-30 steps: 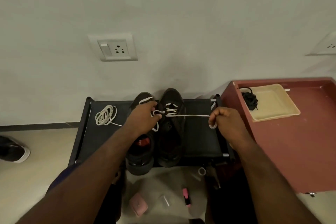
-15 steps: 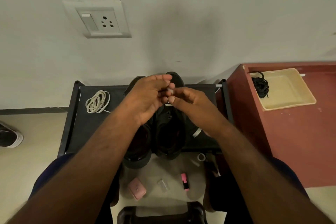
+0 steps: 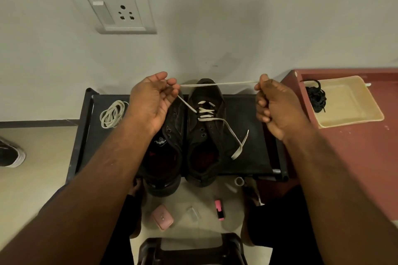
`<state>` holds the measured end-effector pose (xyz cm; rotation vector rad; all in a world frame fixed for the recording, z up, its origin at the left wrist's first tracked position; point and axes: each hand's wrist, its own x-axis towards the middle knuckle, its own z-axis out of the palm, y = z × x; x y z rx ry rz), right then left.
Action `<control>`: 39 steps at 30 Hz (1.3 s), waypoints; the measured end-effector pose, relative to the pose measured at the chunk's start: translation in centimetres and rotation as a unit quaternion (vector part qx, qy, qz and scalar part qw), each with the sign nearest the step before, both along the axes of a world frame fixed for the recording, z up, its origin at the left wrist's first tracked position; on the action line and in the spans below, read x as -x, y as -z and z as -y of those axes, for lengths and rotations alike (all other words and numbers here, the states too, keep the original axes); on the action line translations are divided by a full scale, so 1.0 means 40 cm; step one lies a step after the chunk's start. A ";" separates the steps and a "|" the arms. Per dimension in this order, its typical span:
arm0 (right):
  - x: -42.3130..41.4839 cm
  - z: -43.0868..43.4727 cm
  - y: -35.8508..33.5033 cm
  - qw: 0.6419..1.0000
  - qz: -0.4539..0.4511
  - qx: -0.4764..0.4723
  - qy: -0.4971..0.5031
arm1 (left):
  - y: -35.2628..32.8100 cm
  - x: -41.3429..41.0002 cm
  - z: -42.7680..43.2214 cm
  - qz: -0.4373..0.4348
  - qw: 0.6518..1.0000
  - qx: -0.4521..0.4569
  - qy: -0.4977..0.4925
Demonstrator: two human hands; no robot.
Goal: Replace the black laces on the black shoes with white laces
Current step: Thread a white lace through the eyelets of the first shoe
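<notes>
Black fabric lace-up shoes (image 3: pixel 206 133) side by side on low black desk (image 3: pixel 254 114); flat white lace (image 3: pixel 215 84) half-threaded in right one. Left hand (image 3: pixel 150 101) at 11 o'clock, right hand (image 3: pixel 273 105) at 2, each pinching lace taut.

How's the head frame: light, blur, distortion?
Head view: dim, soft light; broad shadow on the wall above the shoes; wide-angle warp skews the socket; black shoes lose detail; white lace reads sharp, little motion blur.
</notes>
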<state>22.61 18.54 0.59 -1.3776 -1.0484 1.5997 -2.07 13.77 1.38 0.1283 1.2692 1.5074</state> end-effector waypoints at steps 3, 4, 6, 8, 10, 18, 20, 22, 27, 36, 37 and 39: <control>0.016 0.001 0.032 0.995 0.092 0.021 -0.011 | 0.035 0.009 0.001 -0.276 0.954 0.041 0.112; 0.026 0.000 0.042 0.992 0.122 0.018 -0.020 | 0.045 0.007 0.008 -0.419 0.889 0.061 0.174; 0.051 -0.004 0.058 0.983 0.174 -0.006 -0.061 | 0.057 -0.012 0.022 -0.596 0.763 0.047 0.243; 0.075 0.001 0.074 0.953 0.256 -0.057 -0.154 | 0.063 -0.047 0.041 -0.626 0.719 0.009 0.303; 0.096 0.014 0.085 0.903 0.332 -0.114 -0.245 | 0.074 -0.082 0.057 -0.619 0.699 -0.005 0.359; 0.105 0.013 0.086 0.934 0.268 0.000 -0.235 | 0.085 -0.099 0.045 -0.578 0.694 0.012 0.429; 0.108 0.004 0.092 0.954 0.254 0.057 -0.150 | 0.084 -0.101 0.050 -0.575 0.704 0.017 0.417; 0.107 -0.012 0.093 0.970 0.202 0.119 -0.071 | 0.092 -0.108 0.059 -0.601 0.702 0.032 0.381; 0.092 -0.027 0.089 0.979 0.120 0.113 -0.118 | 0.109 -0.120 0.053 -0.583 0.733 0.104 0.335; 0.079 -0.030 0.108 0.978 0.135 0.100 -0.120 | 0.123 -0.154 0.026 -0.547 0.736 0.154 0.368; 0.077 -0.030 0.105 0.979 0.118 0.101 -0.128 | 0.126 -0.162 0.030 -0.556 0.734 0.158 0.357; 0.075 -0.028 0.101 0.982 0.080 0.101 -0.137 | 0.133 -0.175 0.039 -0.557 0.741 0.161 0.338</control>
